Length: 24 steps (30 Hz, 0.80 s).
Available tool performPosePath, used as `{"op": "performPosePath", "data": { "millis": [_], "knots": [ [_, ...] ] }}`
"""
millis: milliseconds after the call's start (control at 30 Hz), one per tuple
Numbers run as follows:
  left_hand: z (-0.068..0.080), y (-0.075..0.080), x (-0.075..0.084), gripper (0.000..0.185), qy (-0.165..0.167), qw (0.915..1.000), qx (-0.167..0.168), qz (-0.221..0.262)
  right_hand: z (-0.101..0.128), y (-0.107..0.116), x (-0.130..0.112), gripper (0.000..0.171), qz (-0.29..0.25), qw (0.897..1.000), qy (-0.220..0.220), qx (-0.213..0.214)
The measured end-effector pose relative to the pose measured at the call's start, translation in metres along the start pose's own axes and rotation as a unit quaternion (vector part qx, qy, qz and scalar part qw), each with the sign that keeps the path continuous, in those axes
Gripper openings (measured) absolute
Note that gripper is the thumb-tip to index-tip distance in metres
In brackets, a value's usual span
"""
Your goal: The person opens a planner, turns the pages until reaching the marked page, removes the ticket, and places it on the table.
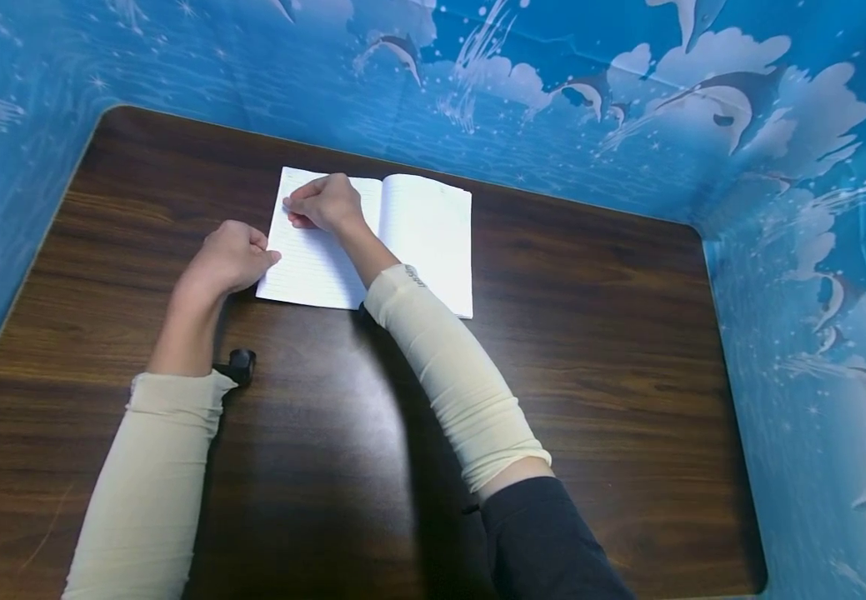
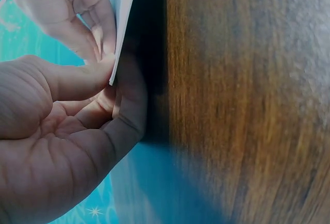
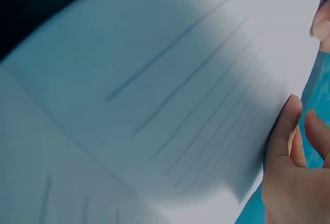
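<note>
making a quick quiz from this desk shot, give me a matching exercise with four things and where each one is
Things:
1. left hand
2. right hand
3. notebook
4. small black object

Places:
A. lying open on the wooden table
B. beside the left forearm
C. at the notebook's left edge
D. on the left page, near its top

Pairs: 1-C, 2-D, 3-A, 4-B

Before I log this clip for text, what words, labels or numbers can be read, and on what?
None can be read.
Right sleeve: a small dark mark near its cuff, too small to read.
Notebook: ruled lines only, no writing visible.
Backdrop: dolphins and clouds, no lettering.
</note>
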<state>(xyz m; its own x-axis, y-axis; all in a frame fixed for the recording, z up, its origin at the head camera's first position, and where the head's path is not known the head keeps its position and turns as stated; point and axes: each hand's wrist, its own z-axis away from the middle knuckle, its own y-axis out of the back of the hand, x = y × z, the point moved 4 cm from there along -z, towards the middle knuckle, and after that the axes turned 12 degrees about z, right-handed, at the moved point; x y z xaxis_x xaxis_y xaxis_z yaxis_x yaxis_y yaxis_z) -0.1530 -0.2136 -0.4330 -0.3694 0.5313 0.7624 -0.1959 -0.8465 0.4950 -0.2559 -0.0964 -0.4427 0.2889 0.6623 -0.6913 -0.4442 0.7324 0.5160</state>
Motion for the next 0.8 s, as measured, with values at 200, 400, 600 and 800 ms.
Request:
{"op": "performPosePath", "data": {
  "millis": [200, 400, 600, 800],
  "knots": [
    [-0.0015, -0.0002, -0.0012, 0.031, 0.012, 0.9999, -0.004, -0.003, 0.0032, -0.0012, -0.0069, 0.008, 0.173, 0.982, 0.074, 0.026],
    [-0.0018, -0.0008, -0.0013, 0.030, 0.019, 0.9998, -0.004, -0.011, 0.0077, 0.0000, -0.0105, 0.010, 0.214, 0.973, 0.080, 0.033],
    [-0.0009, -0.0009, 0.0001, 0.040, 0.033, 0.9993, -0.011, -0.011, 0.0074, 0.0002, -0.0100, 0.010, 0.211, 0.975, 0.069, 0.021],
    [-0.0009, -0.0010, -0.0006, 0.039, 0.037, 0.9993, -0.007, -0.008, 0.0077, 0.0041, -0.0064, 0.015, 0.186, 0.980, 0.074, -0.022]
  ]
}}
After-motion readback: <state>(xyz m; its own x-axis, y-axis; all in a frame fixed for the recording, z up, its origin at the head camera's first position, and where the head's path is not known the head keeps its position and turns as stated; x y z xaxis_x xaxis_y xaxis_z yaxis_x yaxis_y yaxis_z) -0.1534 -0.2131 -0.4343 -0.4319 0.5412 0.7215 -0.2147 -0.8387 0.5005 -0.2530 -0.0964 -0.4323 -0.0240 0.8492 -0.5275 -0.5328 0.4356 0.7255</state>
